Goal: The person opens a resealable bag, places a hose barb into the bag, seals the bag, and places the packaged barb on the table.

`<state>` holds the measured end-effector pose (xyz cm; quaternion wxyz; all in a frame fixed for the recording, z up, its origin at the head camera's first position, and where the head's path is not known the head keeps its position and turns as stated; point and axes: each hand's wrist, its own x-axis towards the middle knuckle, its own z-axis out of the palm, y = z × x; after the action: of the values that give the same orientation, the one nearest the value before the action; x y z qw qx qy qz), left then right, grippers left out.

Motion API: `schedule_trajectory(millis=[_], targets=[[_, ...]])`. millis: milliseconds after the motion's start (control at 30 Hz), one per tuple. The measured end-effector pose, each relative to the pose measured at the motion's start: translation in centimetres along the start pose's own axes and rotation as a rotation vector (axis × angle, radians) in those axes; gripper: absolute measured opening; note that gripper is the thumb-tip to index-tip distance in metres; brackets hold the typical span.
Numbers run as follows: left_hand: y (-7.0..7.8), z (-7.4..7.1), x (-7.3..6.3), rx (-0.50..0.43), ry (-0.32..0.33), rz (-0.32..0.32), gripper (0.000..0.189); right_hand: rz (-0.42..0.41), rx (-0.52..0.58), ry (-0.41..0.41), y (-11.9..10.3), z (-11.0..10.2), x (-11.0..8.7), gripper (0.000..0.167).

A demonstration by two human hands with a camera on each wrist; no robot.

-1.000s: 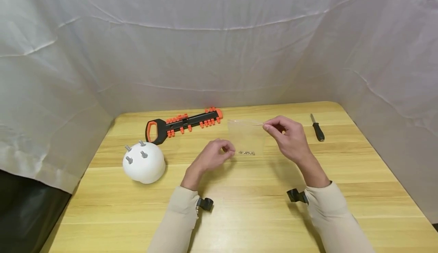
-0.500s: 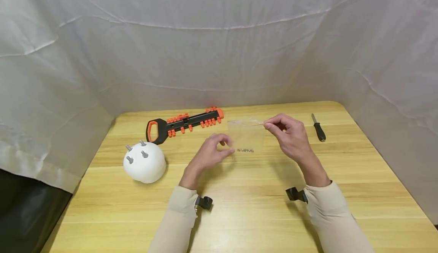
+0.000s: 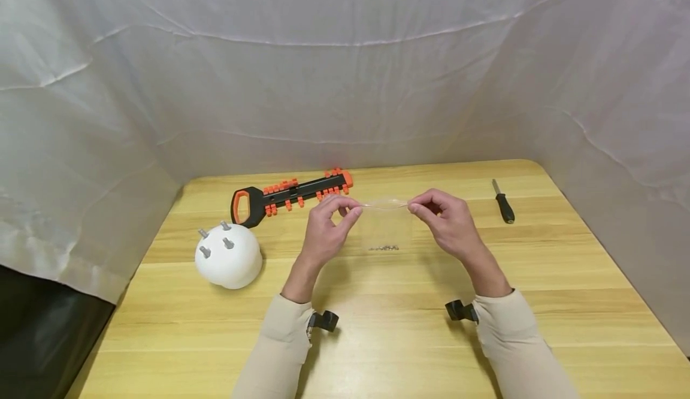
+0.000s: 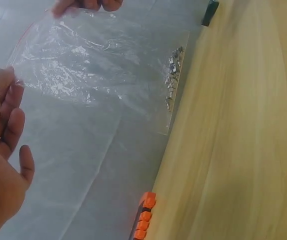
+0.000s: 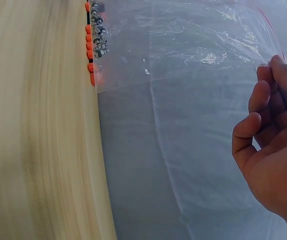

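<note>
A clear zip-lock bag [image 3: 385, 225] with a thin red line along its top edge hangs between my two hands. My left hand [image 3: 326, 229] pinches one top corner between thumb and forefinger. The other top corner is pinched by my right hand [image 3: 446, 222]. Several small metal screws [image 3: 384, 247] lie in a row along the bag's bottom. In the left wrist view the screws [image 4: 172, 75] gather at the end far from my fingers. The bag's mouth shows a slight gap between its two edges in the head view.
A white rounded object [image 3: 229, 261] with grey threaded posts sits at the left. Behind it lies a black and orange rack [image 3: 302, 192] with orange clips. A black-handled screwdriver [image 3: 504, 206] lies at the right on the wooden table [image 3: 388, 339]. Grey cloth [image 3: 345, 87] hangs behind.
My left hand has risen from beside the bag's lower part to its top left corner and now pinches it. The right hand keeps its corner and has shifted slightly left.
</note>
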<state>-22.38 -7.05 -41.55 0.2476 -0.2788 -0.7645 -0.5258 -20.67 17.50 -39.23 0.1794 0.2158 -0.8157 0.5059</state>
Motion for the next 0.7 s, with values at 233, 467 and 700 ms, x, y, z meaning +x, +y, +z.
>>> schedule_trajectory(millis=[233, 467, 700], targets=[[-0.2, 0.2, 0.0, 0.055, -0.007, 0.069, 0.006, 0.034, -0.001, -0.007, 0.0, 0.2, -0.1, 0.007], [-0.1, 0.1, 0.0, 0.098, -0.048, 0.079, 0.009, 0.024, -0.014, -0.019, -2.4, 0.3, -0.2, 0.006], [-0.3, 0.1, -0.1, 0.126, -0.089, 0.087, 0.007, 0.025, 0.001, -0.037, -2.9, 0.6, -0.2, 0.005]])
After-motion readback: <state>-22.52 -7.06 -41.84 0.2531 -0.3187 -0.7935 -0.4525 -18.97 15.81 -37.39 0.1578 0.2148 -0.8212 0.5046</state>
